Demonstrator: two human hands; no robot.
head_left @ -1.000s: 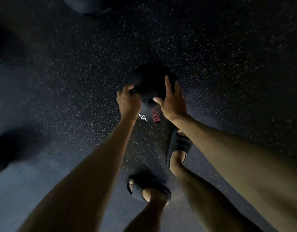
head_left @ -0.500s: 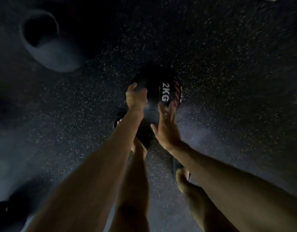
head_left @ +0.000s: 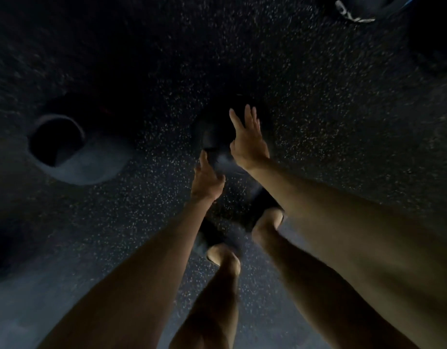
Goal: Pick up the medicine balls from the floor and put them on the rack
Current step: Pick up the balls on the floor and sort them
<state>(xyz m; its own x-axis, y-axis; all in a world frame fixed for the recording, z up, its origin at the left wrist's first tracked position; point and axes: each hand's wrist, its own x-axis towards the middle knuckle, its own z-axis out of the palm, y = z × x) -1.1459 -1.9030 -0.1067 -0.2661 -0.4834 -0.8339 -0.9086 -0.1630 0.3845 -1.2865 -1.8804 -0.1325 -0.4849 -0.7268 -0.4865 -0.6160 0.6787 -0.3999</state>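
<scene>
Head view: the medicine ball [head_left: 215, 133] has turned its label away, carried between the straight-fingered right hand [head_left: 248, 141] and the left hand [head_left: 208, 178], now uncurled and lower. That hold looks loose for reaching the rack, which is unseen.

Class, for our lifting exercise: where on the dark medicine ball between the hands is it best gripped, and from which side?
Likely its two opposite flanks, one palm from each side, fingers spread and low. The medicine ball is round and shows no handle, so one hand has nothing to catch. The right hand lies flat on its right flank; the left hand is lower left.
</scene>
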